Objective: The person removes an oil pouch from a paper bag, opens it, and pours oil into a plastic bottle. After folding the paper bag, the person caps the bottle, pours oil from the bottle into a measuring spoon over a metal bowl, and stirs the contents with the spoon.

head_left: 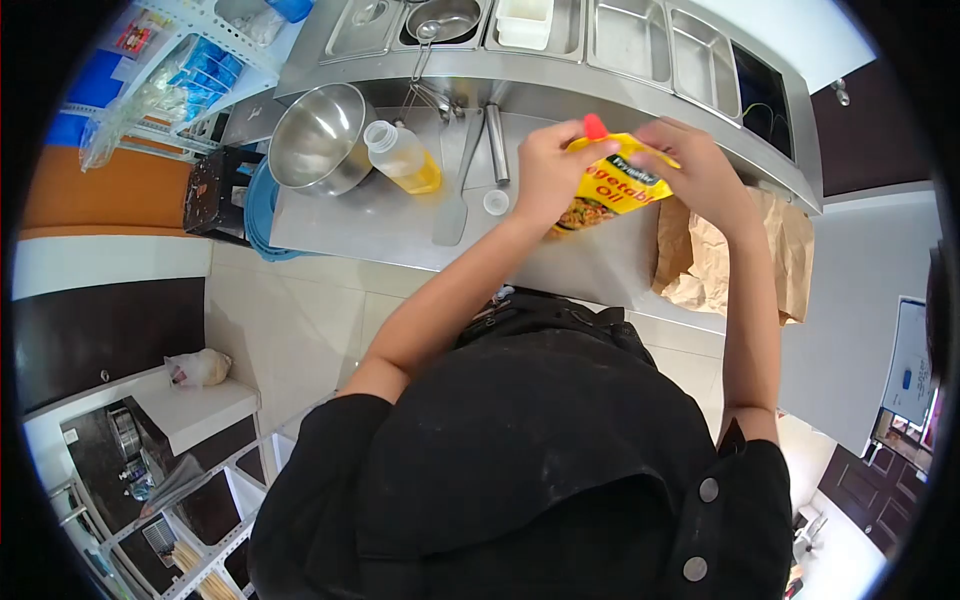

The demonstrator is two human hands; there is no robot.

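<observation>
A yellow vegetable oil pouch [622, 192] with a red cap [595, 126] is held above the steel counter. My left hand [552, 172] is closed on its upper left side, near the cap. At its upper right corner my right hand [700, 170] grips the pouch with fingers pressed together. Left of the pouch, on the counter, stands an open clear bottle [408, 165] with yellow oil in it. A small white lid [496, 202] lies between the bottle and the pouch.
A steel bowl [322, 140] stands left of the bottle. A spatula [452, 215] and a metal cylinder [497, 145] lie on the steel counter [400, 235]. Brown paper bags [785, 250] are at the right. Steel trays [630, 45] line the back.
</observation>
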